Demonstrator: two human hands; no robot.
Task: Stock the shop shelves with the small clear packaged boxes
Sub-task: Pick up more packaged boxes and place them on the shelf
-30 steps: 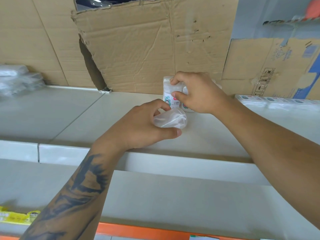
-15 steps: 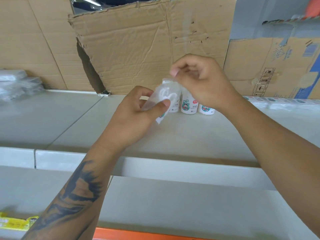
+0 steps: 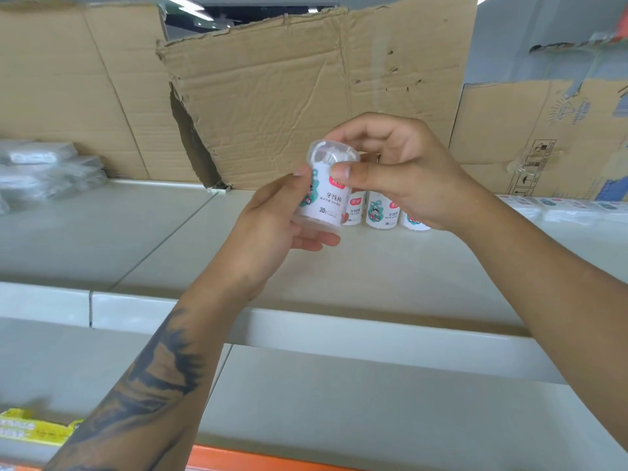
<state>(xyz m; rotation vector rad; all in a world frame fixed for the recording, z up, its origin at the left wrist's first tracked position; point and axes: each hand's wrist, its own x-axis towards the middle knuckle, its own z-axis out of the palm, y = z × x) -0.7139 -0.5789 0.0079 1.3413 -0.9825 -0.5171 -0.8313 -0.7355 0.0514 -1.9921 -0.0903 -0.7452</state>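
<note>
1. Head view: left hand (image 3: 272,226) curled under and around a small clear box (image 3: 324,192), raised above the shelf (image 3: 339,266).
2. Right hand (image 3: 401,171) pinching the box top, thumb in front.
3. Three more boxes (image 3: 382,210) upright on the shelf behind, against cardboard (image 3: 306,96).

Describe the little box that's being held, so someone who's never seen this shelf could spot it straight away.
Find the torn cardboard sheet leaning at the back of the pale shelf. In front of it, the left hand and right hand grip one clear box. Unlike the three boxes standing on the shelf, it is lifted.
</note>
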